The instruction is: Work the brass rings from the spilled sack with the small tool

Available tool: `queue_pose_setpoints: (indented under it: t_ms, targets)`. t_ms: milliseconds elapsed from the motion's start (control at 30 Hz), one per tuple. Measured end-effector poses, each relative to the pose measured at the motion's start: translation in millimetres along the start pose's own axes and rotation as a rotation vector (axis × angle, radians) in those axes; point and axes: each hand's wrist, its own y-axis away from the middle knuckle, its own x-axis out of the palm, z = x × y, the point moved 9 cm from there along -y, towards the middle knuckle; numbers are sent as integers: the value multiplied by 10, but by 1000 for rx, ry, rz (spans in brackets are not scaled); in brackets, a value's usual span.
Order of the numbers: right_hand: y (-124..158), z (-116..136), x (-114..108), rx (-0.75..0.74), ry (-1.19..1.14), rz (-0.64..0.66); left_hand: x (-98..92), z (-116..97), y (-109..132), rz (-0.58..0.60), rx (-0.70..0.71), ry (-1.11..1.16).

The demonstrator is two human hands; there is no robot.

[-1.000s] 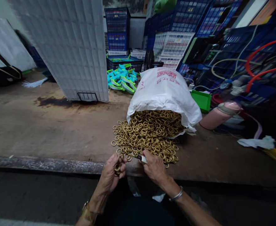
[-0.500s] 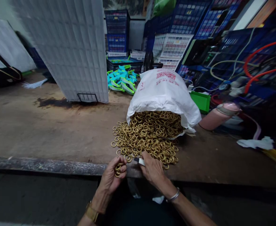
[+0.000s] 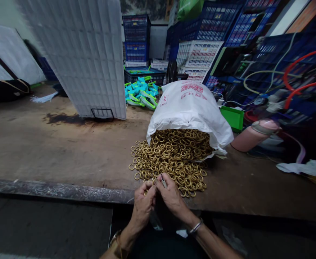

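Observation:
A heap of brass-coloured rings (image 3: pixel 171 160) spills from the mouth of a white woven sack (image 3: pixel 182 104) onto the table. At the heap's near edge, my left hand (image 3: pixel 143 203) is closed round some rings, mostly hidden by its fingers. My right hand (image 3: pixel 172 198) pinches a small pale tool (image 3: pixel 163 181) with a dark tip; its exact kind is unclear. The fingertips of both hands meet in front of the heap, and what lies between them is too small to make out.
A tall white ribbed panel (image 3: pixel 90 61) stands on the wooden table (image 3: pixel 52 154) at left. Behind are turquoise and green pieces (image 3: pixel 141 91) and stacked crates (image 3: pixel 198 54). To the right are a green tray (image 3: pixel 232 118), a pink bottle (image 3: pixel 255 135) and red hoses (image 3: pixel 295 91).
My left hand has moved right and up to meet my right hand, its rings now mostly covered. The pale tool in my right hand has turned to point more upward.

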Motion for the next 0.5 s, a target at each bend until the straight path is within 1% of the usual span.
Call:
queue_pose_setpoints:
  t_ms: [67, 133, 233, 300, 400, 433, 500]
  targets:
    - [4, 0, 34, 3, 4, 44, -56, -41, -19, -39, 58, -33]
    - [4, 12, 51, 0, 43, 96, -101, -130, -18, -55, 168, -104]
    - [0, 69, 40, -29, 101, 128, -88, -292, 30, -25, 362, -273]
    - [-5, 113, 39, -57, 123, 128, -55, -358, 64, 0, 432, -365]
    - [-20, 122, 66, -70, 143, 127, -32, -390, 73, 19, 415, -357]
    - [-26, 107, 76, -62, 139, 127, -30, -377, 64, 29, 378, -313]
    - [-36, 66, 93, -38, 116, 131, -23, -294, 33, 59, 251, -200]
